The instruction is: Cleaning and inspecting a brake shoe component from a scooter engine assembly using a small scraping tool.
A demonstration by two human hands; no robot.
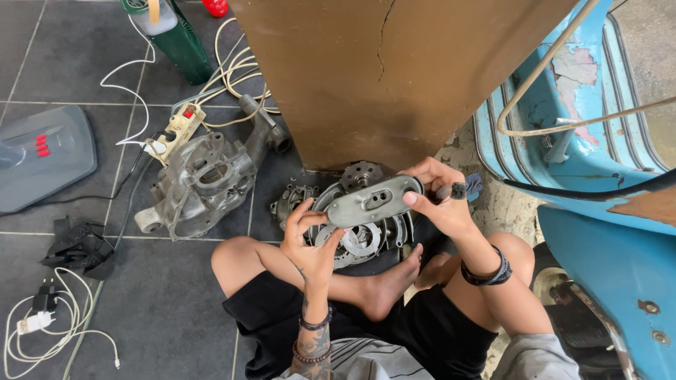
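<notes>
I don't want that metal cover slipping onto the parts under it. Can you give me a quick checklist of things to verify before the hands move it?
1. Left hand on the oval grey cover: ok, fingers touch its left end.
2. Right hand on the cover: ok, it grips the right end.
3. Cover level: not ok, it tilts, right end higher.
4. Engine part below within sight: ok, partly hidden by the cover.
5. Bare foot away from the parts: not ok, toes lie right beside them.
6. Fasteners on the cover: cannot tell.
</notes>
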